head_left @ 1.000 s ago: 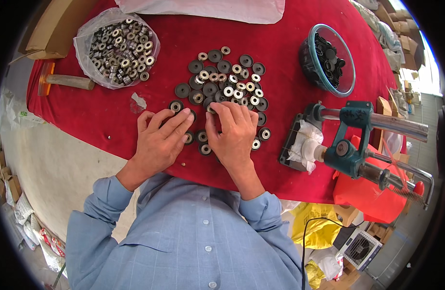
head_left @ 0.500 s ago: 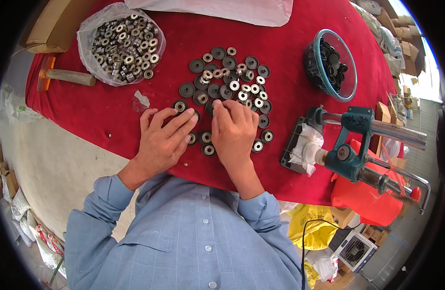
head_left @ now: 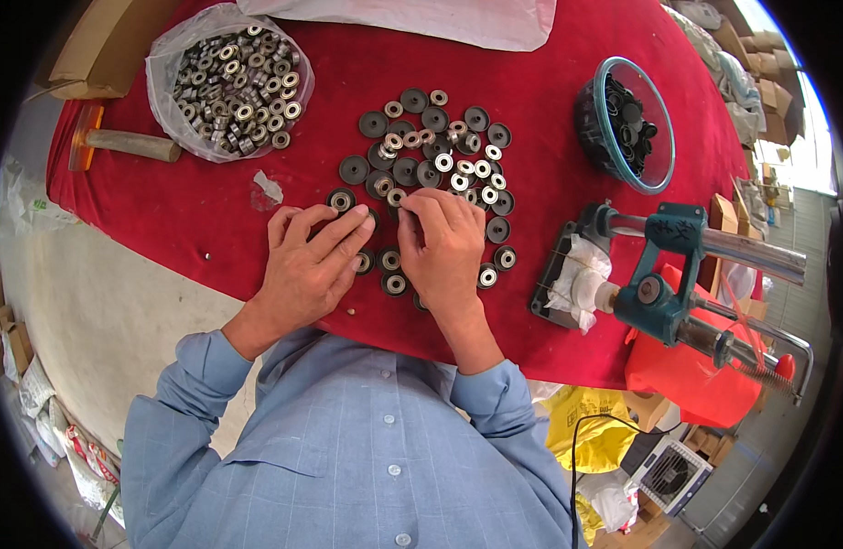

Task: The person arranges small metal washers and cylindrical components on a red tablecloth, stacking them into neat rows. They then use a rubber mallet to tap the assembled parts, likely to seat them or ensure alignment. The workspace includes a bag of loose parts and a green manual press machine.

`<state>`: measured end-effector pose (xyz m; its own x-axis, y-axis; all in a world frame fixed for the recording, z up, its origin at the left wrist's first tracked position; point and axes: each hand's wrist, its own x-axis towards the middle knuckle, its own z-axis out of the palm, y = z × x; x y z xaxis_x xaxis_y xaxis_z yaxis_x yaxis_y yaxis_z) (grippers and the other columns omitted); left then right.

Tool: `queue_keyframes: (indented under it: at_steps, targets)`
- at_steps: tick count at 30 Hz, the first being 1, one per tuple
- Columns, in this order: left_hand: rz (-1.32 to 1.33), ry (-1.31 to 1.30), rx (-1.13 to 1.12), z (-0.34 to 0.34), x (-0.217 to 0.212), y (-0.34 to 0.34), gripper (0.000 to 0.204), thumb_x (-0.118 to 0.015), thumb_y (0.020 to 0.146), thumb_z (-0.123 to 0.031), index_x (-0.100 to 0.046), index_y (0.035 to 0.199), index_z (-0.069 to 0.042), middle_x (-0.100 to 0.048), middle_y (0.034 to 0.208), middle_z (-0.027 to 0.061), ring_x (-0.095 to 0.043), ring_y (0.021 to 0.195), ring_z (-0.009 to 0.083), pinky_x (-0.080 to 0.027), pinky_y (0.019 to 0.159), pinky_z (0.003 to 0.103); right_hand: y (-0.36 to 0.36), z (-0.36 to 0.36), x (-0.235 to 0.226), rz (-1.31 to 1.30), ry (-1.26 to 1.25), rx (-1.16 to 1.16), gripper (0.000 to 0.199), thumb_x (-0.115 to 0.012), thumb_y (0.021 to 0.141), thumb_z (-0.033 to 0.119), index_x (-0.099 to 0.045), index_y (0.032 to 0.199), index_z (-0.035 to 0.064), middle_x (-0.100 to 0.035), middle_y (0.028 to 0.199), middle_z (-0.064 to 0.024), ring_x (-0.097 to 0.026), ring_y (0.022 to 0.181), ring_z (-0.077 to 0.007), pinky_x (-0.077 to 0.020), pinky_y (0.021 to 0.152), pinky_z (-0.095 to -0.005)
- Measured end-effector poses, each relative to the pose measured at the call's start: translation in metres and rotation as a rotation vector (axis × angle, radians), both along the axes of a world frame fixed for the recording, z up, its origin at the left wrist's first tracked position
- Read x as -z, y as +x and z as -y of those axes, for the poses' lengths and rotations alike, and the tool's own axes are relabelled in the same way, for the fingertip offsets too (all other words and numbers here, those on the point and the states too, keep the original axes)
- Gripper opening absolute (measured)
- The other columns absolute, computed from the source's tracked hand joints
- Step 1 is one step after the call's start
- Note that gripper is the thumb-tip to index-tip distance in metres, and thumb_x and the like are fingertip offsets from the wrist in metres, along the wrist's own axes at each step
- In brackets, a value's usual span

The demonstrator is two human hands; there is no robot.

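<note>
My left hand (head_left: 310,265) lies over the near left side of the parts, its fingers stretched and loosely apart. Its fingertips touch a dark round cap that is mostly hidden beneath them. My right hand (head_left: 447,252) pinches at the edge of a small metal ring bearing (head_left: 396,198) with thumb and forefinger; the other fingers are curled. Around both hands lie dark round caps (head_left: 354,169), several with bearings seated in them, like the capped bearing (head_left: 395,285) between my hands. Loose shiny bearings (head_left: 443,163) are scattered among the caps farther off.
A clear plastic bag of bearings (head_left: 298,69) stands far left, beside a wooden-handled hammer (head_left: 133,145) and a cardboard box (head_left: 110,55). On the right are a glass bowl (head_left: 664,174) of black parts and a green hand press (head_left: 655,288). Red cloth (head_left: 522,101) covers the table.
My right hand has shifted slightly, and a bearing now shows at its fingertips where a dark cap was visible. A cap near its wrist is uncovered. My left hand has stayed put.
</note>
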<state>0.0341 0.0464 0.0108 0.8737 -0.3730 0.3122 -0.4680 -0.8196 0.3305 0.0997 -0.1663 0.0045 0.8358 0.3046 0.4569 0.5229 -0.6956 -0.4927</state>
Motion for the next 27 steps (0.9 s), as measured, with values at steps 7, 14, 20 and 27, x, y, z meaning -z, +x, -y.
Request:
queue_keyframes:
  at_steps: [7,14,20,27]
  targets:
    - [-0.01,-0.036,-0.008,0.001,-0.001,0.0,0.056,-0.076,0.088,-0.012,-0.071,0.145,-0.009,-0.065,0.154,0.0026,-0.057,0.126,0.0299,-0.039,0.111,0.051,0.002,-0.007,-0.009,0.004,-0.01,0.023,0.025,-0.084,0.085,0.01,-0.073,0.107,0.0105,-0.072,0.112,-0.0028,-0.067,0.099,-0.0243,-0.0462,0.09,-0.043]
    - [-0.017,-0.035,-0.004,0.001,-0.002,0.001,0.057,-0.076,0.089,-0.012,-0.071,0.145,-0.009,-0.064,0.154,0.0028,-0.057,0.126,0.0298,-0.039,0.111,0.051,0.003,-0.009,-0.003,0.001,0.085,0.026,0.025,-0.084,0.086,0.01,-0.072,0.108,0.0104,-0.073,0.109,-0.0041,-0.067,0.099,-0.0246,-0.0463,0.09,-0.0425]
    - [-0.013,-0.037,-0.002,0.002,-0.001,0.001,0.057,-0.076,0.089,-0.012,-0.07,0.145,-0.009,-0.064,0.154,0.0031,-0.058,0.126,0.0295,-0.039,0.111,0.051,-0.001,0.002,0.0,0.012,0.061,-0.001,0.024,-0.084,0.087,0.009,-0.072,0.109,0.0084,-0.073,0.11,-0.0047,-0.068,0.101,-0.0266,-0.0483,0.09,-0.0428]
    - [0.029,-0.073,-0.021,0.0,-0.002,0.003,0.054,-0.077,0.091,-0.016,-0.07,0.144,-0.007,-0.064,0.153,0.0043,-0.058,0.128,0.0272,-0.039,0.11,0.05,-0.01,0.001,-0.001,0.023,-0.045,-0.077,0.027,-0.075,0.088,0.004,-0.075,0.115,-0.0004,-0.069,0.12,-0.0112,-0.068,0.104,-0.0287,-0.0527,0.094,-0.0443]
